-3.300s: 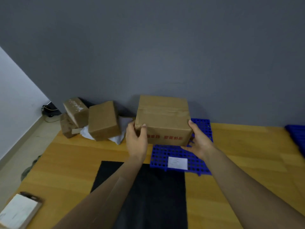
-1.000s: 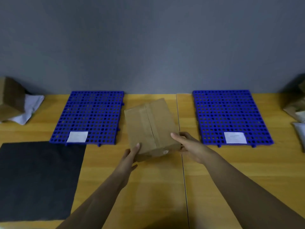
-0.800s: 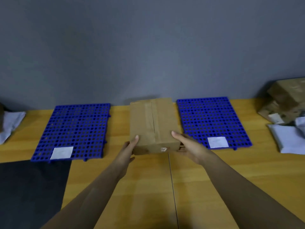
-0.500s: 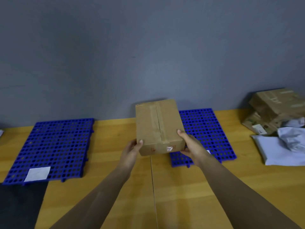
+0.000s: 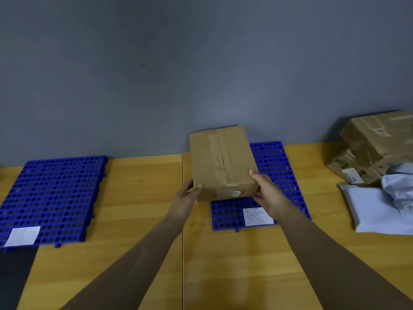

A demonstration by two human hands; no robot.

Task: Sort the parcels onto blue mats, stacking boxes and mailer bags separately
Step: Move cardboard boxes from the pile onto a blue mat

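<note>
Box moved from bench middle to over blue mat at 1 o'clock. Left hand, right hand grip near corners. Looks ready to set down.

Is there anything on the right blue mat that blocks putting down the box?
Nothing visible. The box, held by left hand and right hand, hangs over the right blue mat, which shows only a white label.

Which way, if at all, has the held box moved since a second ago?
Yes, rightward: the box was over bare table beside the right mat; now it overlaps that mat's left side.
</note>
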